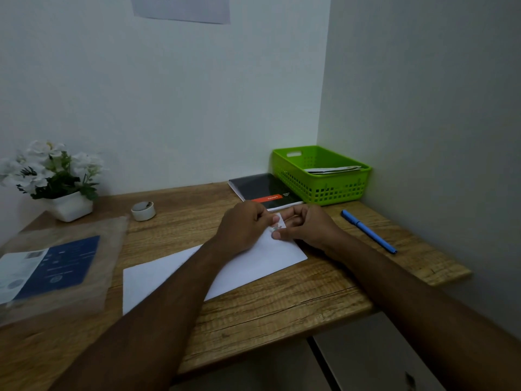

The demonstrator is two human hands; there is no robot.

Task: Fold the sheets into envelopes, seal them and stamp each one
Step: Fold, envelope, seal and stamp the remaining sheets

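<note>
A white folded envelope (pixel 270 255) lies flat on the wooden desk (pixel 282 314), partly under my forearms. Over its far right corner both hands meet on a small stamp (pixel 277 224) with a coloured picture. My left hand (pixel 242 227) pinches the stamp's left edge with curled fingers. My right hand (pixel 304 227) pinches its right side, thumb on the envelope's corner. Whether the stamp is stuck down is hidden by the fingers.
A green basket (pixel 338 190) holding folded papers stands at the back right, a black notebook (pixel 259 190) beside it. A blue pen (pixel 369 232) lies right of my hands. A tape roll (pixel 143 211), a flower pot (pixel 70 206) and a plastic sleeve (pixel 56 266) occupy the left.
</note>
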